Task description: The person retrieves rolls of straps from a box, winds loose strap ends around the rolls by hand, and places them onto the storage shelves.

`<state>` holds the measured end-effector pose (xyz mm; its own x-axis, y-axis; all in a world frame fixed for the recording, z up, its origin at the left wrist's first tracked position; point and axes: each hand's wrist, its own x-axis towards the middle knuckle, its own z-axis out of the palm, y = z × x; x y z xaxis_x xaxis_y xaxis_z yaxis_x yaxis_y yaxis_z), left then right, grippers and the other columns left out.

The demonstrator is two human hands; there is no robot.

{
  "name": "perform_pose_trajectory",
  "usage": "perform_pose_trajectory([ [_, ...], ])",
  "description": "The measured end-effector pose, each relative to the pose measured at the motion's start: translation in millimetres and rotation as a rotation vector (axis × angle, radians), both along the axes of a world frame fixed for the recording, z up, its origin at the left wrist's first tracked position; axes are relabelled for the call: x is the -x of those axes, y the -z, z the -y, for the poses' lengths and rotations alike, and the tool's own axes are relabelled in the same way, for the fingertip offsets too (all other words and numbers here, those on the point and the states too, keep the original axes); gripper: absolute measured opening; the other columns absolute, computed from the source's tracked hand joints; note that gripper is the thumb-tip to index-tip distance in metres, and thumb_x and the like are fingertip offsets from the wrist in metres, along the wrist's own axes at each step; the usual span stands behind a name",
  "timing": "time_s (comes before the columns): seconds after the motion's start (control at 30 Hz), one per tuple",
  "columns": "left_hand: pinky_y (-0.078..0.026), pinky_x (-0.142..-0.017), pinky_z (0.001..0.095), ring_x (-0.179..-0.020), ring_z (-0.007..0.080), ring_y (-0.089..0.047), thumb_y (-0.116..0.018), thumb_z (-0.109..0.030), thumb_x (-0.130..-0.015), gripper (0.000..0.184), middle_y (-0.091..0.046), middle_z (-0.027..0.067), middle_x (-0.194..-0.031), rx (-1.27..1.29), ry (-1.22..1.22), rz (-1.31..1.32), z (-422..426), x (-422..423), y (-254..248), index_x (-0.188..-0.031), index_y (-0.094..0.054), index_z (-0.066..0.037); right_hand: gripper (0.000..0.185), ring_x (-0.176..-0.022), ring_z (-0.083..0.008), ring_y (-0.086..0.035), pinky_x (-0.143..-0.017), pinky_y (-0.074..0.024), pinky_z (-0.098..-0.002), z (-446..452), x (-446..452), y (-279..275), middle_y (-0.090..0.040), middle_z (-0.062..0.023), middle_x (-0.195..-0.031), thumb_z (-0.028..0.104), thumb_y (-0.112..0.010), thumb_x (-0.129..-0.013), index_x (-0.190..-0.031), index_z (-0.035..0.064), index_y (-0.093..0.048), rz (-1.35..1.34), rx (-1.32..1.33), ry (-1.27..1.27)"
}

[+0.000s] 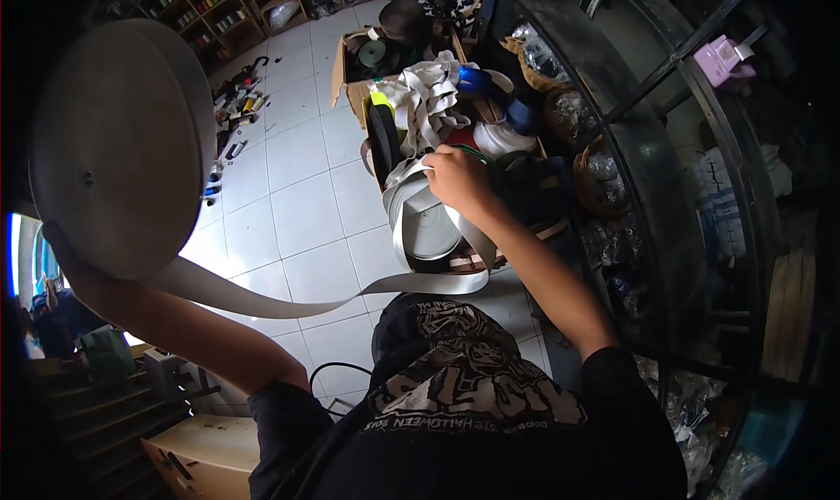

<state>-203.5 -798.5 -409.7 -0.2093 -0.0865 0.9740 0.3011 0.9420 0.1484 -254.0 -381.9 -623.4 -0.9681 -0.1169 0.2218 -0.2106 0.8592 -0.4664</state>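
Note:
A large grey roll of webbing (pixel 122 150) is held up at the left by my left hand (pixel 66 255), which is dark and mostly hidden under and behind it. From the roll a loose grey strap (pixel 289 307) hangs in a curve across the middle and loops up to the right. My right hand (pixel 455 176) is closed on the strap above a second, pale roll (pixel 429 230) that lies in a box of materials. Crumpled white straps (pixel 424 102) lie just beyond my right hand.
A cardboard box (pixel 353 97) holds dark rolls. Thread spools (pixel 248 106) lie scattered on the tiled floor (pixel 302 194). Black shelving (pixel 639 176) with baskets (pixel 573 111) runs along the right. A wooden cabinet (pixel 206 447) stands at the lower left.

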Motion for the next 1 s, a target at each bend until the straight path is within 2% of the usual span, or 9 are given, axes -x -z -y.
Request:
perform_pose_trajectory([
  [0.2,-0.049,-0.091,0.0370,-0.108,0.0292,-0.058,-0.054,-0.041,-0.093,0.060,-0.054,0.0211,-0.123,-1.154,0.356,0.147,-82.1,-19.1,9.3,-0.130,-0.046,0.006,0.008,-0.077,-0.0289,-0.063,-0.068,-0.0514,-0.0372,-13.6,-28.7,-3.3,-0.063,-0.0070,-0.088,0.011,-0.067,-0.076,-0.082,0.0057,-0.068,-0.184,0.028,-0.108],
  [0.33,-0.041,-0.099,0.0395,-0.115,0.0289,-0.052,-0.053,-0.045,-0.092,0.062,-0.052,0.0189,-0.127,-1.185,0.355,0.187,-83.8,-16.2,23.6,-0.130,-0.047,0.004,0.019,-0.073,-0.0291,-0.062,-0.071,-0.0507,-0.0364,-4.6,-23.9,6.8,-0.063,-0.0091,-0.091,0.021,-0.068,-0.080,-0.079,0.0027,-0.066,0.226,0.132,-0.335],
  [0.47,-0.034,-0.104,0.0402,-0.122,0.0287,-0.046,-0.054,-0.046,-0.092,0.065,-0.048,0.0177,-0.131,-1.228,0.377,0.142,-100.6,-12.4,21.1,-0.132,-0.045,0.003,0.041,-0.095,-0.0333,-0.059,-0.085,-0.0474,-0.0382,-6.5,-22.3,25.9,-0.060,-0.0162,-0.108,0.032,-0.070,-0.080,-0.109,0.0049,-0.060,-0.184,0.191,0.069],
  [0.5,-0.032,-0.105,0.0403,-0.124,0.0285,-0.044,-0.054,-0.047,-0.092,0.065,-0.048,0.0174,-0.132,-1.231,0.376,0.127,-113.0,-13.6,16.6,-0.132,-0.045,0.003,0.065,-0.108,-0.0379,-0.054,-0.093,-0.0444,-0.0398,-6.8,-19.9,33.6,-0.057,-0.0219,-0.113,0.036,-0.073,-0.076,-0.126,0.0024,-0.048,-0.004,0.262,0.146],
  [0.6,-0.030,-0.106,0.0408,-0.125,0.0299,-0.043,-0.055,-0.050,-0.090,0.070,-0.046,0.0179,-0.133,-1.239,0.452,0.136,-122.8,-13.2,16.4,-0.134,-0.043,0.003,0.074,-0.105,-0.0367,-0.054,-0.091,-0.0448,-0.0427,-11.6,-9.5,48.6,-0.056,-0.0234,-0.107,0.039,-0.076,-0.071,-0.124,-0.0026,-0.046,0.218,0.189,0.220],
  [0.73,-0.032,-0.105,0.0416,-0.123,0.0322,-0.043,-0.057,-0.053,-0.088,0.076,-0.045,0.0191,-0.133,-1.258,0.420,0.214,-120.9,-6.1,21.4,-0.136,-0.041,0.004,0.073,-0.108,-0.0365,-0.053,-0.094,-0.0440,-0.0404,-14.2,5.6,52.7,-0.057,-0.0240,-0.113,0.043,-0.077,-0.067,-0.120,-0.0020,-0.054,0.333,-0.069,0.118],
  [0.87,-0.037,-0.101,0.0421,-0.121,0.0328,-0.045,-0.058,-0.054,-0.087,0.079,-0.045,0.0197,-0.133,-1.264,0.492,0.288,-123.3,-5.2,27.0,-0.136,-0.039,0.004,0.049,-0.104,-0.0337,-0.055,-0.090,-0.0451,-0.0401,-3.7,-8.7,42.6,-0.060,-0.0166,-0.109,0.030,-0.075,-0.073,-0.110,0.0018,-0.061,0.024,0.046,0.197],
  [0.97,-0.044,-0.094,0.0407,-0.114,0.0303,-0.051,-0.057,-0.051,-0.088,0.072,-0.050,0.0195,-0.125,-1.296,0.622,0.305,-131.5,-0.8,25.8,-0.130,-0.045,0.005,0.048,-0.101,-0.0282,-0.058,-0.086,-0.0460,-0.0370,3.7,-4.9,8.6,-0.060,-0.0140,-0.106,0.032,-0.070,-0.079,-0.117,0.0048,-0.058,-0.215,0.419,-0.039],
  [1.0,-0.047,-0.090,0.0388,-0.109,0.0284,-0.055,-0.057,-0.050,-0.088,0.068,-0.054,0.0190,-0.120,-1.270,0.673,0.316,-133.6,0.7,26.8,-0.127,-0.049,0.005,0.045,-0.106,-0.0204,-0.057,-0.086,-0.0459,-0.0312,5.9,-12.5,-35.1,-0.059,-0.0107,-0.114,0.031,-0.068,-0.085,-0.119,0.0030,-0.058,0.177,0.680,-0.072],
])
